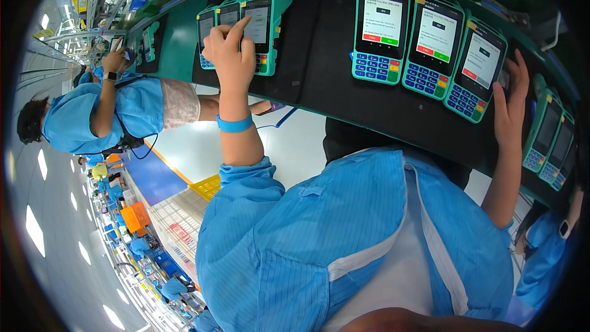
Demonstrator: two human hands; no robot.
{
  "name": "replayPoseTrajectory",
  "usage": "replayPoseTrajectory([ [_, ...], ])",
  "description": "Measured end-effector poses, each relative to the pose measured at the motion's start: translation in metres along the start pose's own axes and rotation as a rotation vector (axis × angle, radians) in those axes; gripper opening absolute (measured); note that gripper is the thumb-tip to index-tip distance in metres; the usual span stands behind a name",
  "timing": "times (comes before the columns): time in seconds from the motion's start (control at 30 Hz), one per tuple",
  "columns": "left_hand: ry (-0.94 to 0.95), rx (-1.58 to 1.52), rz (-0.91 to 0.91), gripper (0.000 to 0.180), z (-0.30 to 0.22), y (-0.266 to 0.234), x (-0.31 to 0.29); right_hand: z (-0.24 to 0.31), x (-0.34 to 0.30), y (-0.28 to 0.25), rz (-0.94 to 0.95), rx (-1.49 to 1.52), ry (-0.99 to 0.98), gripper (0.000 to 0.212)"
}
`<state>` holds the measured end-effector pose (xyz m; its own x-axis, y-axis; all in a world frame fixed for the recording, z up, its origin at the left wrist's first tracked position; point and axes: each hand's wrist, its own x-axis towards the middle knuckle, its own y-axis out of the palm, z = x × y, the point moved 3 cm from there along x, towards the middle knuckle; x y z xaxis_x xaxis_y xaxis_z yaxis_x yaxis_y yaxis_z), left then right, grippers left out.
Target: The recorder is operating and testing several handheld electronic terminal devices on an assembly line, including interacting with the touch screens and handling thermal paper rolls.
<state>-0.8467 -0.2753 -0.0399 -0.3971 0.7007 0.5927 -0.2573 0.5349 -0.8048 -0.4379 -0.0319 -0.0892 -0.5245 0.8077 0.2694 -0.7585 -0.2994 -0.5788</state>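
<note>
My left hand is over a group of three teal payment terminals. Its index finger is stretched toward the lit screen of the rightmost terminal there; whether it touches the glass I cannot tell. In front of me lie three more: a left terminal, a middle terminal and a right terminal, all with lit white screens, red and green screen buttons and blue keypads. My right hand is beside the right terminal's edge, thumb and fingers apart. A small dark patch shows between them, too unclear to name.
More terminals with dark screens lie at the far right of the black mat. A co-worker in blue works at the left bench, near other terminals. Another person's sleeve appears at lower right.
</note>
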Motion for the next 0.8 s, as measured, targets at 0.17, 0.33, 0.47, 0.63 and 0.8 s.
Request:
replayPoseTrajectory([
  [0.17,0.012,-0.019,0.053,0.036,-0.003,0.003,0.005,0.002,0.002,0.001,-0.053,-0.010,-0.039,0.062],
  [0.33,0.020,-0.076,0.018,0.038,-0.028,-0.007,0.007,0.000,0.002,0.001,-0.043,-0.016,-0.059,0.060],
  [0.47,0.214,-0.246,0.073,0.042,-0.090,-0.017,0.006,0.004,0.008,0.001,-0.019,-0.053,-0.092,0.059],
  [0.63,0.435,-0.291,0.094,0.043,-0.138,-0.010,0.022,0.013,0.029,0.018,-0.013,-0.095,-0.124,0.055],
  [0.8,0.438,-0.245,0.090,0.024,-0.187,0.018,-0.011,-0.010,-0.003,0.002,0.025,-0.150,-0.204,0.054],
])
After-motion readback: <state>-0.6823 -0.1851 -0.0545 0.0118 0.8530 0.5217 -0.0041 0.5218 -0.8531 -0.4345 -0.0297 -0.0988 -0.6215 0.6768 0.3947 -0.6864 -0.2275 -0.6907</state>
